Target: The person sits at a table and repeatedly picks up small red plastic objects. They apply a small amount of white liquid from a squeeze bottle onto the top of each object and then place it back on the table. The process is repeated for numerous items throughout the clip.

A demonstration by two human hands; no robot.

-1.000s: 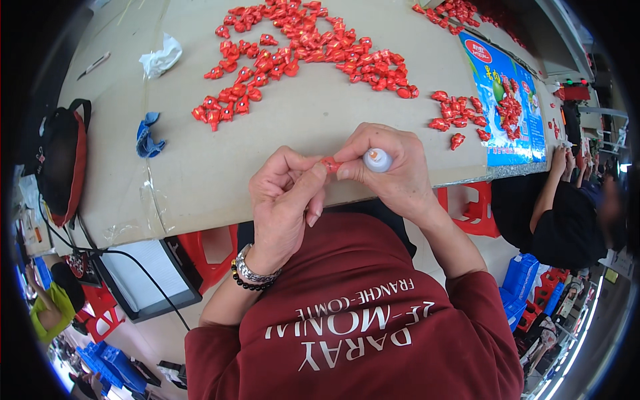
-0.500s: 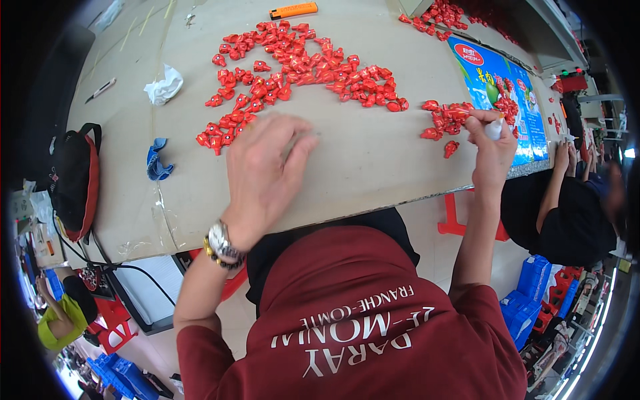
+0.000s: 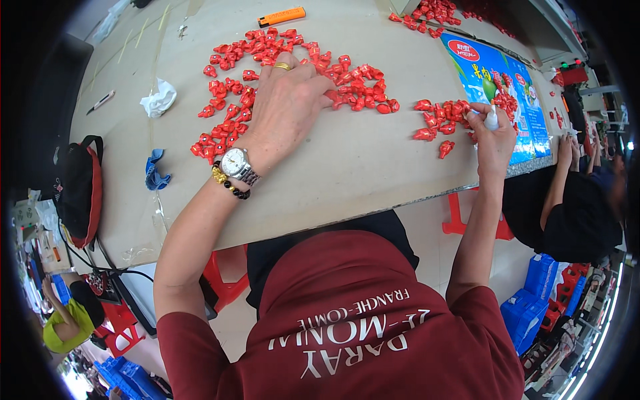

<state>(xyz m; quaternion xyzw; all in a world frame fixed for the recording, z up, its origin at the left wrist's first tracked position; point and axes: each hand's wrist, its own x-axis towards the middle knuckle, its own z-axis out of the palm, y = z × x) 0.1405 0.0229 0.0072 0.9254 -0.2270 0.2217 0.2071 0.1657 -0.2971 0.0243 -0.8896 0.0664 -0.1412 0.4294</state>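
Note:
Small shiny red plastic pieces (image 3: 363,87) lie in a loose, spread pile on the table (image 3: 347,160). My left hand (image 3: 288,107), with a ring and a wristwatch, reaches into this pile. Its thumb touches the red pieces, while its other fingertips are hidden, so I cannot see whether it grips one. At the right, my right hand (image 3: 497,143) is closed around a small white bottle (image 3: 492,121), held beside a smaller group of red pieces (image 3: 443,117). Whether its fingertips also hold a piece is unclear.
A blue printed sheet (image 3: 472,70) bears more red pieces. An orange utility knife (image 3: 282,16) lies at the back. Crumpled tissue (image 3: 159,98), a blue scrap (image 3: 157,170), a pen-like tool (image 3: 101,102) and a black-red bag (image 3: 80,190) are leftward. A co-worker (image 3: 573,207) sits at right.
My left hand has moved forward from the near side of the pile onto the red pieces. My right hand still holds the bottle in nearly the same place. The view has shifted slightly.

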